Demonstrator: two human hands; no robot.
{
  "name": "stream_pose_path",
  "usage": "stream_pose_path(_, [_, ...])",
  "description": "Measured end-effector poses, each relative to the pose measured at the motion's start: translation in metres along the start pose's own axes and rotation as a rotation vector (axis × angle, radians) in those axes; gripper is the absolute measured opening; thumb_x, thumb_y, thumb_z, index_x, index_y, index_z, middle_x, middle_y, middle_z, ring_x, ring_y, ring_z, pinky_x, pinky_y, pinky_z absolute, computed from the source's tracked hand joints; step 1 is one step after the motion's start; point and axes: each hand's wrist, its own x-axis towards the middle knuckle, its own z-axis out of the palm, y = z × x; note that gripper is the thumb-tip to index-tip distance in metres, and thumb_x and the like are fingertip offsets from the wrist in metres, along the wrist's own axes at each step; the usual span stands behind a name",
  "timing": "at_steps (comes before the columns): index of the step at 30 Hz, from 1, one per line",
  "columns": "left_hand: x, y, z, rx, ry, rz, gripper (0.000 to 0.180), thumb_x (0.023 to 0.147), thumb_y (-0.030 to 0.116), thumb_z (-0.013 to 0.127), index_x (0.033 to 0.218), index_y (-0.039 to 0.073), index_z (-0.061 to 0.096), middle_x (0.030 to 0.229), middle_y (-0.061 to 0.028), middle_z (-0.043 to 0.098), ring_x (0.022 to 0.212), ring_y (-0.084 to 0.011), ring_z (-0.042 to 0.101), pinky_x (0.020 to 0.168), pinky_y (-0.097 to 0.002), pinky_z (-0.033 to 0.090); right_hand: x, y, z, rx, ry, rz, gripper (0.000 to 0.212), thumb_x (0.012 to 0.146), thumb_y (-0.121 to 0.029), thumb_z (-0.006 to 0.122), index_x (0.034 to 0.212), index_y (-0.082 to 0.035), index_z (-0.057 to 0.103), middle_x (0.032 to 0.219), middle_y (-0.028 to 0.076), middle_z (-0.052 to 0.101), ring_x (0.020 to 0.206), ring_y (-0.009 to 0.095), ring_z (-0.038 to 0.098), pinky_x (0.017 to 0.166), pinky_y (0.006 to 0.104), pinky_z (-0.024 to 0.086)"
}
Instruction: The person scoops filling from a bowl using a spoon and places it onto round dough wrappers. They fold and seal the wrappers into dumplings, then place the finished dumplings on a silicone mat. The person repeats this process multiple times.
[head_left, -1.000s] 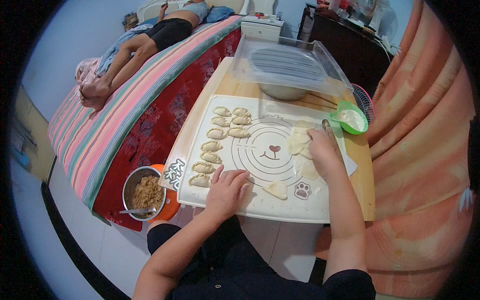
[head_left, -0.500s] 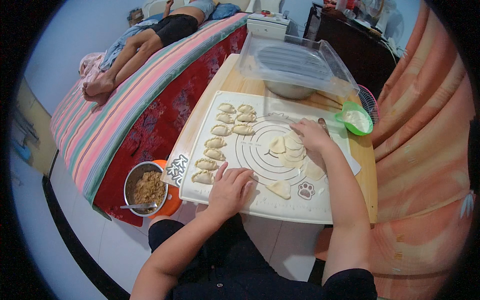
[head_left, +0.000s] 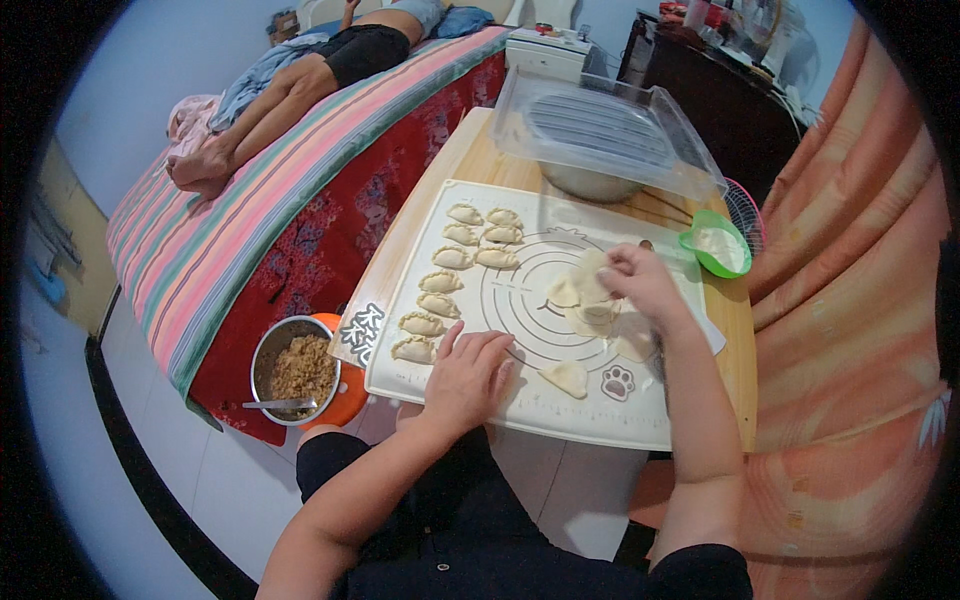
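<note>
My right hand [head_left: 640, 282] pinches a thin round dumpling wrapper [head_left: 592, 268], raised at one side above a loose pile of wrappers [head_left: 596, 316] on the white dough mat [head_left: 470, 385]. My left hand [head_left: 468, 372] rests at the mat's near edge, fingers spread and holding nothing. Close to its fingertips, finished dumplings [head_left: 440, 281] with crimped edges stand in short rows down the mat's left side. A folded triangular piece of dough [head_left: 566, 378] lies between my hands, near a printed paw mark. Behind my right hand, part of a brown rolling pin [head_left: 646, 245] shows; the hand hides the rest.
Lower left, a metal pot of filling [head_left: 303, 366] with a spoon sits on an orange stool [head_left: 347, 397]. A clear plastic bin [head_left: 610, 125] covers a metal basin at the table's back. A green bowl of flour [head_left: 718, 244] stands right. Someone lies on the striped bed [head_left: 260, 175].
My right hand has closed on a wrapper and lifted it off the pile. My left hand stays on the mat. The whole view has shifted slightly.
</note>
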Motion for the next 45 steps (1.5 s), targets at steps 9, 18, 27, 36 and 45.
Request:
stream_pose_path(9, [0.002,0.004,-0.002,0.032,0.02,0.021,0.032,0.082,0.018,0.06,0.112,0.01,0.054,0.104,-0.0046,0.058,0.1,-0.0201,0.055,0.103,-0.0438,0.031,-0.036,0.019,0.003,-0.731,0.401,-0.174,0.04,0.079,-0.021,0.066,0.115,-0.006,0.055,0.104,0.013,0.058,0.086,0.027,0.058,0.077,0.0375,0.048])
stream_pose_path(18, [0.0,0.005,0.001,0.025,-0.007,-0.01,0.031,0.083,0.017,0.058,0.113,0.009,0.055,0.106,-0.0072,0.059,0.102,-0.0226,0.055,0.106,-0.045,0.028,-0.069,0.023,-0.038,-0.968,0.343,0.133,0.05,0.071,-0.018,0.064,0.118,-0.007,0.05,0.092,0.019,0.063,0.086,0.038,0.061,0.077,0.0473,0.047])
stream_pose_path(27, [0.001,0.003,0.001,0.064,0.02,0.027,0.033,0.082,0.017,0.06,0.113,0.01,0.055,0.104,-0.006,0.059,0.1,-0.0204,0.056,0.104,-0.043,0.031,-0.048,0.056,-0.092,-1.124,0.473,0.182,0.041,0.075,-0.017,0.063,0.114,-0.007,0.056,0.097,0.017,0.063,0.094,0.035,0.06,0.083,0.0451,0.046])
stream_pose_path(36, [0.0,0.004,-0.003,0.043,0.025,0.005,0.033,0.082,0.015,0.059,0.114,0.009,0.054,0.106,-0.0068,0.058,0.101,-0.0216,0.055,0.105,-0.0446,0.029,0.001,0.066,-0.051,-0.84,0.488,-0.267,0.022,0.08,-0.013,0.058,0.099,-0.003,0.061,0.095,0.016,0.062,0.093,0.032,0.059,0.078,0.042,0.048])
stream_pose_path(45, [0.0,0.0,-0.002,0.049,0.029,0.018,0.035,0.08,0.016,0.062,0.113,0.009,0.054,0.104,-0.0053,0.059,0.099,-0.0198,0.056,0.103,-0.0436,0.031,0.021,0.016,0.011,-0.059,-0.017,0.065,0.017,0.08,0.001,0.058,0.097,0.001,0.054,0.079,0.001,0.046,0.077,0.01,0.048,0.067,0.0222,0.044])
